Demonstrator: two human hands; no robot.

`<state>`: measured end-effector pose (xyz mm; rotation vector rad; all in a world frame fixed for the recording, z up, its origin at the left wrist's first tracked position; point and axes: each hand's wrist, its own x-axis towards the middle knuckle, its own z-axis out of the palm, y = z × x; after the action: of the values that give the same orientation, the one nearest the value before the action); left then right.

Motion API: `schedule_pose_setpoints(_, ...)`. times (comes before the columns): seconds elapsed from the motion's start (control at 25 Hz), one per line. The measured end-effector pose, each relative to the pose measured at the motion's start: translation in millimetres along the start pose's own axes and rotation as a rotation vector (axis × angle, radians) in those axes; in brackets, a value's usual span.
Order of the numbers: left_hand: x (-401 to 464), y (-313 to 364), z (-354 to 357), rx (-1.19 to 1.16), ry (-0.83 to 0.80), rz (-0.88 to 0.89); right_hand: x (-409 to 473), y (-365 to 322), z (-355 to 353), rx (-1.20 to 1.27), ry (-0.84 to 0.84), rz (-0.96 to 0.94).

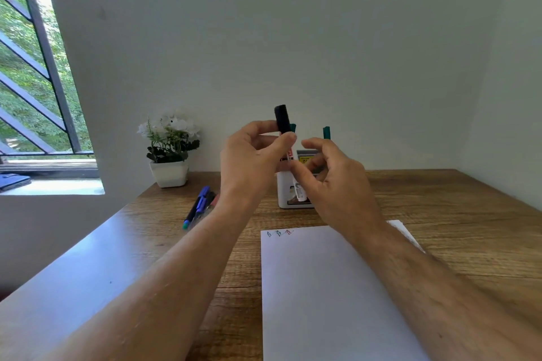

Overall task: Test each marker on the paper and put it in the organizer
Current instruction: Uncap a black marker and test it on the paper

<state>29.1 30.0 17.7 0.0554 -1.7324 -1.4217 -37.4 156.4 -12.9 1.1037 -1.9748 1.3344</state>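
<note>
Both hands hold the marker [289,152] upright above the paper [331,287], my right hand [331,182] pinching its barrel, my left hand [252,155] its black cap, organizer [286,193] behind; I reckon uncapping comes next, needing a straight pull.

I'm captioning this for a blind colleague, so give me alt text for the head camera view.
Both hands hold a black-capped marker upright above a wooden desk: the left hand near the cap, the right hand on the lower barrel. Below lies paper with three small test marks, behind the hands a white organizer, and to the left more markers and a potted plant.
</note>
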Motion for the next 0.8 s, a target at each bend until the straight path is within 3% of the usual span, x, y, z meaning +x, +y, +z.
schedule_pose_setpoints(0.28,-2.6,-2.3,4.5,-0.068,-0.11,0.041,-1.2,-2.9,-0.5,-0.002,-0.016,-0.022)
schedule_pose_setpoints(0.52,2.9,-3.8,1.7,-0.124,-0.037,0.052,-3.3,-1.4,0.1,-0.029,-0.032,-0.015)
schedule_pose_setpoints(0.8,1.1,-7.2,2.0,-0.16,-0.081,0.03,-2.4,0.0,0.4,-0.004,-0.039,0.018)
